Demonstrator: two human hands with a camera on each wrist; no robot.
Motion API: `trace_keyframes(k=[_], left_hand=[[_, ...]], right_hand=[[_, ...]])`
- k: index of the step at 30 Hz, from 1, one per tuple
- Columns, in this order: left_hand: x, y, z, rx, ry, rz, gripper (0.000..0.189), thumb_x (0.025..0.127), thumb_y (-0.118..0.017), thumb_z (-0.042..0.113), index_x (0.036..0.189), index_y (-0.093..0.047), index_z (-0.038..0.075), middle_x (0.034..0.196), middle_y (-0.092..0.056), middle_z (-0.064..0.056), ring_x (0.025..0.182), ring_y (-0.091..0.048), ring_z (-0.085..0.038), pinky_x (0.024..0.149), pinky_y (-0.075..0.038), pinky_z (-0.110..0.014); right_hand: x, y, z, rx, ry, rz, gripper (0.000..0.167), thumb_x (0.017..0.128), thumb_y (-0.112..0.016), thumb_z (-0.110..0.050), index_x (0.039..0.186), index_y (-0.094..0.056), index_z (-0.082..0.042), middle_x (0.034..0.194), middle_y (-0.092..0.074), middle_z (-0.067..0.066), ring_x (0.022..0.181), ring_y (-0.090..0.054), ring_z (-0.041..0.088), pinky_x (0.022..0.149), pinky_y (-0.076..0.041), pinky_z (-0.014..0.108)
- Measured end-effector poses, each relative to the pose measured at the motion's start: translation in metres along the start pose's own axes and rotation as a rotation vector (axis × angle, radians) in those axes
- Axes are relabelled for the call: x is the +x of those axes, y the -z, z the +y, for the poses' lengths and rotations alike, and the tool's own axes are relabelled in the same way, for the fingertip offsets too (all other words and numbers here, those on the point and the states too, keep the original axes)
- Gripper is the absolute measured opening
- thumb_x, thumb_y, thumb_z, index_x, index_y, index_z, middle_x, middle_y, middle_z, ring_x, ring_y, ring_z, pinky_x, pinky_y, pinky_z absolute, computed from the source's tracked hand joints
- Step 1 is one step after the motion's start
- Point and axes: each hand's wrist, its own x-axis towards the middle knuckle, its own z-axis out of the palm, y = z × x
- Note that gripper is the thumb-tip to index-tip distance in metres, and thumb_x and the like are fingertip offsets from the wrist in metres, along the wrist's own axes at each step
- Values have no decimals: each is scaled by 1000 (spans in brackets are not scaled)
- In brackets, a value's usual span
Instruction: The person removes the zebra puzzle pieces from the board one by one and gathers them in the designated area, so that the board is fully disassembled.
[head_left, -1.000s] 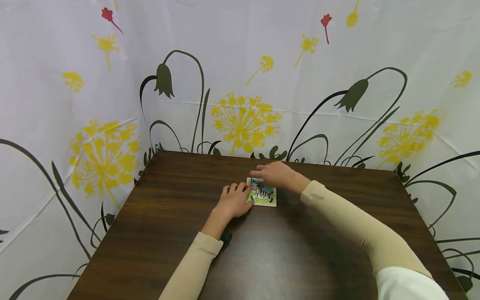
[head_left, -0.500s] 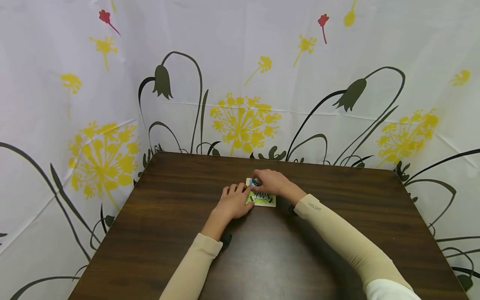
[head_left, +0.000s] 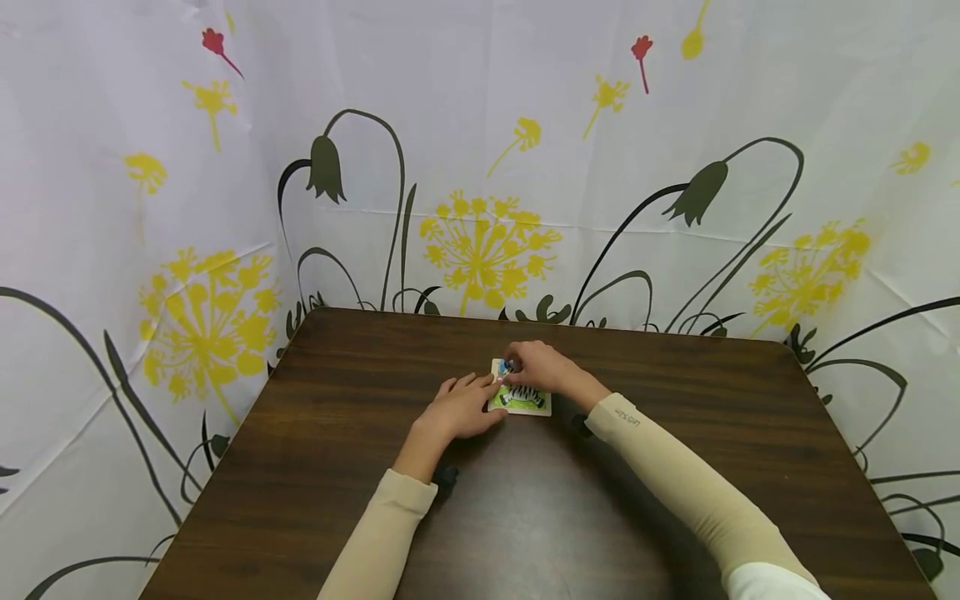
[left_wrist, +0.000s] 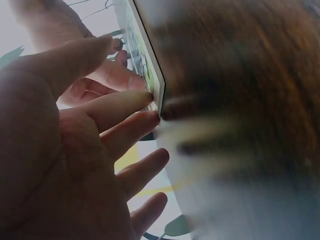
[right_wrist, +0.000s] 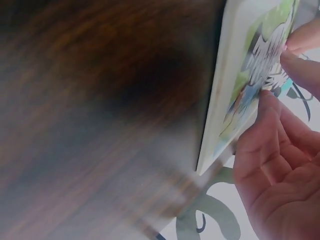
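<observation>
A flat zebra puzzle board (head_left: 525, 405) with a pale rim lies on the table between my hands. My left hand (head_left: 459, 409) rests at its left side, fingers mostly straight; in the left wrist view, fingertips (left_wrist: 150, 97) touch the board's edge. My right hand (head_left: 546, 367) is over the board's upper part with its fingers bent. In the right wrist view, its thumb and index finger pinch a small zebra-patterned puzzle piece (right_wrist: 277, 78) at the picture, partly hidden by the fingers. The zebra's head is mostly covered in the head view.
The dark wooden table (head_left: 330, 417) spreads around the board. Behind it and at both sides hangs a white cloth (head_left: 450, 100) with printed flowers. Both forearms in beige sleeves (head_left: 675, 479) cross the table.
My right hand has come down from above the board's top edge onto its upper part, and its fingers have bent in. My left hand has barely moved, lying a little flatter.
</observation>
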Motion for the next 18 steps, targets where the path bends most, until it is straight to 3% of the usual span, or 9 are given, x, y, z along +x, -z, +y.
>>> trace_keyframes(k=[10,18], left_hand=[[0,0,1,13,-3,22,63,110,-59,47,166,-46,20,174,-40,-6,162,-33,-36,132,-22,-61],[0,-1,-1,3,3,19,65,109,-61,46,167,-45,20,175,-39,-7,162,-33,-36,132,-21,-61]], right_hand=[[-7,9,9,151,-19,1,39,99,-79,-34,128,-69,-10,112,-76,6,103,-71,21,96,-59,45],[-32,18,19,158,-72,62,41,98,-81,-40,124,-70,-11,123,-74,8,114,-70,25,101,-58,48]])
